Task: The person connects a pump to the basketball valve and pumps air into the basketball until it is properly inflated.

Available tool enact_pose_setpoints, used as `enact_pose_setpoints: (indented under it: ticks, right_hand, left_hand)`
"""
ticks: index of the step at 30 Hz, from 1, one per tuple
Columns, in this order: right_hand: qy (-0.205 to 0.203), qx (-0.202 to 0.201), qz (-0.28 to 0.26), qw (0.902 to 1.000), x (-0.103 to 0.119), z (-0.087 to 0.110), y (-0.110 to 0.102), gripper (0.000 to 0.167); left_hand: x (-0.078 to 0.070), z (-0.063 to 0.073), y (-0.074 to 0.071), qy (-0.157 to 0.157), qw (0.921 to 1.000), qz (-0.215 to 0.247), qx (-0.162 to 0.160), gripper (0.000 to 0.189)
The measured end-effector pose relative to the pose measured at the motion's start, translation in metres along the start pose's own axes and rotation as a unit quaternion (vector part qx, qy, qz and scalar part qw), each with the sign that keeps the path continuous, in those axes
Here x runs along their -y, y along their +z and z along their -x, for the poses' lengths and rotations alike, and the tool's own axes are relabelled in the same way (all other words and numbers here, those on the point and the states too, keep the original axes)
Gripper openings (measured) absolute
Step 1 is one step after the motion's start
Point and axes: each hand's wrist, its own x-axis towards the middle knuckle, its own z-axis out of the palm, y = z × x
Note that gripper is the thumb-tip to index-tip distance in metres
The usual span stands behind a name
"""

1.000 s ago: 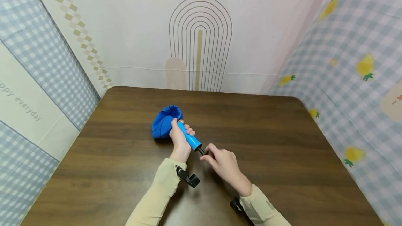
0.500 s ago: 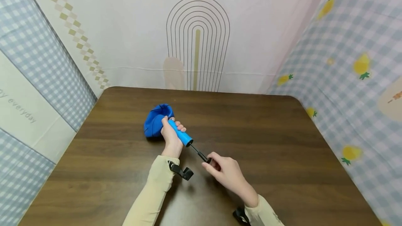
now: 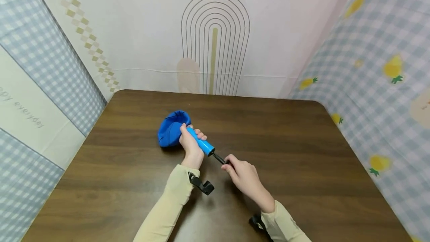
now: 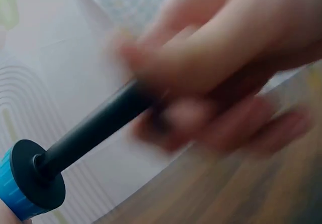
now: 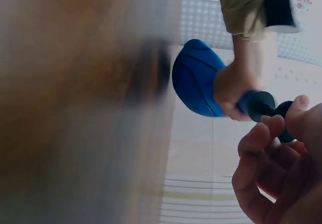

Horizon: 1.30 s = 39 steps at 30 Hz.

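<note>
My left hand (image 3: 192,148) grips the blue barrel of a hand pump (image 3: 205,146), fingers wrapped round it. At the barrel's far end is a dented, half-collapsed blue ball (image 3: 169,133) with dark seam lines; where pump and ball meet is hidden behind the hand. My right hand (image 3: 248,179) pinches the black handle at the near end of the pump, thumb and fingers closed on it. Part of the black rod (image 4: 93,128) shows between the barrel's black cap (image 4: 37,176) and the right hand, which is blurred in the left wrist view.
All this is over a dark brown wooden table (image 3: 302,152). A white printed cloth (image 3: 144,29) hangs behind it, with blue checked cloth (image 3: 362,85) along the right and left sides. Black camera straps (image 3: 201,183) circle both wrists.
The pump's rod was drawn well out toward me by half a second ago, and is now partly pushed back in by the right hand. The left hand keeps its grip beside the ball.
</note>
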Motion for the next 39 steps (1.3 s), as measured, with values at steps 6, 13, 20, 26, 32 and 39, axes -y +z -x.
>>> enact_pose_setpoints:
  ticks: [6,13,20,26,32,39]
  right_hand:
    - [0.006,0.021,0.000,0.9998,0.004,-0.010,0.005,0.017]
    - [-0.001,0.015,0.002,0.9999,0.009,-0.001,-0.002,0.017]
    - [-0.059,0.000,-0.015,0.9981,0.000,0.023,-0.019,0.013]
    - [-0.164,-0.058,-0.005,0.9848,-0.011,0.025,-0.025,0.015]
    - [-0.161,-0.054,0.027,0.9851,-0.015,0.010,-0.014,0.020]
    - [-0.125,-0.024,0.045,0.9909,-0.008,-0.015,0.002,0.018]
  left_hand:
    - [0.008,0.008,0.001,-0.020,0.9992,-0.018,0.031,0.033]
    - [-0.002,0.006,-0.001,-0.027,0.9975,-0.041,0.051,0.033]
    - [-0.019,-0.005,-0.004,-0.011,0.9994,-0.026,0.020,0.032]
    - [-0.024,-0.009,-0.008,-0.010,0.9997,-0.019,0.007,0.031]
    - [-0.013,-0.006,-0.010,0.010,0.9998,-0.017,0.003,0.031]
    - [0.003,0.007,-0.007,-0.003,0.9996,-0.014,0.025,0.031]
